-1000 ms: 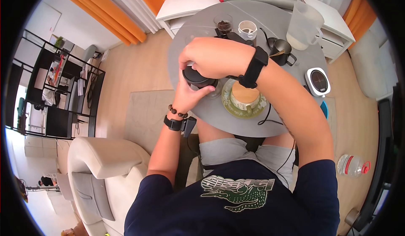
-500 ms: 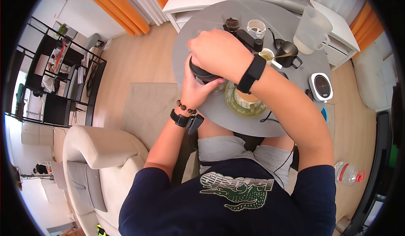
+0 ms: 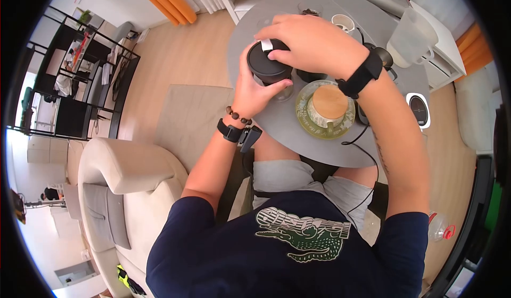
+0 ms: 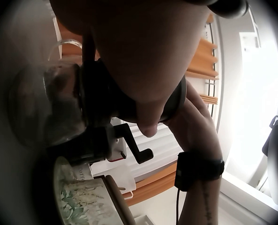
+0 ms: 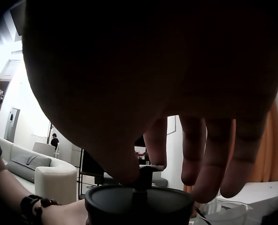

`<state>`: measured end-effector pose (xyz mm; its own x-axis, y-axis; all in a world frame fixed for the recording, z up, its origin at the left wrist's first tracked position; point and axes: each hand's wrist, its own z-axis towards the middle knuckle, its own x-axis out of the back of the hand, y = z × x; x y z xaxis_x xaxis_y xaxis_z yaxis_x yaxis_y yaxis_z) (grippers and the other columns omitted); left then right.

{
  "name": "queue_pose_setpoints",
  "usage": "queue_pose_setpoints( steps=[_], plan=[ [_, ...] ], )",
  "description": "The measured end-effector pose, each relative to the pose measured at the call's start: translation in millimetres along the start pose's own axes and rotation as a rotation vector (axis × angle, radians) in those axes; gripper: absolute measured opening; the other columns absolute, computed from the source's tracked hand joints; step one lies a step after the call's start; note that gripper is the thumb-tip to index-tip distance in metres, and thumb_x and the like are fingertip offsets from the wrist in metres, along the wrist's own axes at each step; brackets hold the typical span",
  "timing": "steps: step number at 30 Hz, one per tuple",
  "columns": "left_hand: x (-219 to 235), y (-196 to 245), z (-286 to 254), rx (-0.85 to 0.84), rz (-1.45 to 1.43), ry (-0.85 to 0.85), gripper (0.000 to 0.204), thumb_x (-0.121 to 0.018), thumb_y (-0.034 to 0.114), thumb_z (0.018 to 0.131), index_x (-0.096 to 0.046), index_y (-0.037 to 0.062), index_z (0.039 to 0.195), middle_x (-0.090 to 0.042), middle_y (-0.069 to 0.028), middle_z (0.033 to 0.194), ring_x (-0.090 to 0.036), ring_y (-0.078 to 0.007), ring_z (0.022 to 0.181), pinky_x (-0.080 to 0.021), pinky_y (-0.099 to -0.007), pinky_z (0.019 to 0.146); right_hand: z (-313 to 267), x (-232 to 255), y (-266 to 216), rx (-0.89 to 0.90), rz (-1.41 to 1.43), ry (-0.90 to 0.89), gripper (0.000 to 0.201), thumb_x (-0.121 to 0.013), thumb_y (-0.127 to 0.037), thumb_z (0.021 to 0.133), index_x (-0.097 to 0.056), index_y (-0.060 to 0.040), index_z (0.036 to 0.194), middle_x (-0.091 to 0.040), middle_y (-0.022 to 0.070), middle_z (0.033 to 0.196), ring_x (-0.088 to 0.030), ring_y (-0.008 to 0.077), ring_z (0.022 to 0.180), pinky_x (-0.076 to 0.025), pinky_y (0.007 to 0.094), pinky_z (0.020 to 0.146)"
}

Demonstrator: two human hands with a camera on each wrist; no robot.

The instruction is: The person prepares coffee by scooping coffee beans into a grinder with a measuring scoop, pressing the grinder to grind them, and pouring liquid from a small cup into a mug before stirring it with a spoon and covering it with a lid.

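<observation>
A black round-topped vessel (image 3: 269, 68) with a clear glass lower part stands near the left side of the grey table (image 3: 277, 130). My left hand (image 3: 253, 88) grips its side, thumb along the near side. Above it, my right hand (image 3: 316, 45) pinches a small knob (image 5: 146, 177) on the black lid (image 5: 139, 204) between thumb and index finger. The other fingers (image 5: 216, 159) reach down past the lid. In the left wrist view, the glass part (image 4: 47, 103) shows below the black collar, and a black crank handle (image 4: 134, 143) sticks out close by.
Near the table's front edge, a patterned cup with a wooden lid (image 3: 330, 101) sits on a green plate (image 3: 306, 122). Farther back are a white cup (image 3: 343, 22), a clear pitcher (image 3: 415, 37) and a white-framed scale (image 3: 419, 109). A black cable (image 3: 367, 133) hangs over the edge.
The right hand has gone from curled over the lid to a knob pinch with straighter fingers, showing more of the lid. The left hand keeps its grip. The head view has shifted.
</observation>
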<state>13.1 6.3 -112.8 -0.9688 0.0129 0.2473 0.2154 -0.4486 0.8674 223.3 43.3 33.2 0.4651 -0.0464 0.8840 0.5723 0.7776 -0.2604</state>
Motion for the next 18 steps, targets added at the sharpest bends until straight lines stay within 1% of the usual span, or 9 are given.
queue_pose_setpoints(
  steps=[2,5,8,10,11,13,14,16,18],
  plan=[
    [2.4,-4.4,-0.2,-0.02,0.024,-0.006,0.119,-0.106,0.021,0.081,-0.029,0.0045,0.171,-0.06,-0.0181,0.157,-0.063,-0.0288,0.144,-0.053,-0.0463,0.121,0.0,1.0,-1.4,-0.024,-0.001,-0.068,0.034,-0.078,-0.016,0.098,-0.081,-0.0111,0.132,-0.078,0.0154,0.124,-0.075,0.037,0.117,-0.061,0.0479,0.1],
    [1.4,-3.1,-1.6,-0.003,0.044,-0.001,0.12,-0.106,0.021,0.081,-0.029,0.0042,0.172,-0.06,-0.0175,0.157,-0.062,-0.0285,0.145,-0.052,-0.0461,0.122,3.0,-4.4,4.0,0.091,0.021,-0.038,0.031,-0.078,-0.013,0.096,-0.083,-0.0104,0.127,-0.079,0.0162,0.115,-0.077,0.0386,0.111,-0.062,0.0492,0.096],
    [-1.4,-2.7,-2.3,-0.008,0.071,0.02,0.119,-0.106,0.022,0.082,-0.03,0.0041,0.172,-0.059,-0.0176,0.158,-0.062,-0.0279,0.145,-0.052,-0.0462,0.122,6.8,-8.7,4.8,0.07,-0.013,-0.041,0.022,-0.078,-0.011,0.094,-0.084,-0.0043,0.114,-0.08,0.0197,0.106,-0.078,0.0403,0.104,-0.063,0.0504,0.09],
    [-2.9,-0.6,-2.0,-0.034,0.083,0.041,0.119,-0.106,0.022,0.082,-0.031,0.0036,0.172,-0.059,-0.0178,0.159,-0.062,-0.0277,0.145,-0.051,-0.0461,0.122,10.4,-13.0,1.9,0.14,-0.141,0.078,0.015,-0.078,-0.008,0.088,-0.081,0.002,0.098,-0.079,0.0236,0.096,-0.078,0.0436,0.093,-0.063,0.0514,0.081],
    [-3.3,-1.9,-2.1,-0.033,0.083,0.037,0.119,-0.106,0.022,0.082,-0.031,0.0036,0.172,-0.059,-0.0178,0.159,-0.062,-0.0277,0.145,-0.051,-0.0461,0.122,12.6,-13.7,1.2,0.136,-0.14,0.08,0.015,-0.078,-0.008,0.088,-0.081,0.002,0.098,-0.079,0.0236,0.096,-0.078,0.0436,0.093,-0.063,0.0514,0.081],
    [-3.9,-4.8,-2.0,-0.005,0.041,0.032,0.121,-0.106,0.022,0.081,-0.029,0.0029,0.173,-0.059,-0.0178,0.16,-0.062,-0.0279,0.145,-0.051,-0.0453,0.122,20.2,-3.6,-10.9,-0.008,-0.194,-0.209,0.031,-0.077,-0.003,0.091,-0.084,-0.0058,0.122,-0.081,0.017,0.114,-0.075,0.039,0.115,-0.062,0.0482,0.098],
    [-3.9,-5.2,-2.4,-0.005,0.041,0.028,0.121,-0.106,0.022,0.081,-0.029,0.0029,0.173,-0.059,-0.0178,0.16,-0.062,-0.0279,0.145,-0.051,-0.0453,0.122,20.6,-6.5,-8.1,-0.012,-0.194,-0.208,0.031,-0.077,-0.003,0.091,-0.084,-0.0058,0.122,-0.081,0.017,0.114,-0.075,0.039,0.115,-0.062,0.0482,0.098],
    [-4.1,-3.8,-3.5,0.013,0.064,0.048,0.123,-0.106,0.022,0.081,-0.028,0.0023,0.174,-0.059,-0.0172,0.16,-0.062,-0.0276,0.145,-0.051,-0.0447,0.122,23.3,-12.5,-3.3,0.17,-0.126,-0.041,0.01,-0.076,-0.003,0.083,-0.078,0.0053,0.089,-0.077,0.0273,0.089,-0.076,0.0452,0.081,-0.062,0.0505,0.073],
    [-4.1,-1.4,-3.5,0.023,0.069,0.046,0.124,-0.106,0.022,0.081,-0.027,0.002,0.174,-0.059,-0.0171,0.16,-0.062,-0.0273,0.145,-0.051,-0.0446,0.122,22.7,-12.3,-0.5,0.179,-0.069,-0.046,0.01,-0.075,-0.002,0.083,-0.078,0.0057,0.089,-0.076,0.0277,0.089,-0.077,0.0446,0.082,-0.062,0.0501,0.073]
  ],
)
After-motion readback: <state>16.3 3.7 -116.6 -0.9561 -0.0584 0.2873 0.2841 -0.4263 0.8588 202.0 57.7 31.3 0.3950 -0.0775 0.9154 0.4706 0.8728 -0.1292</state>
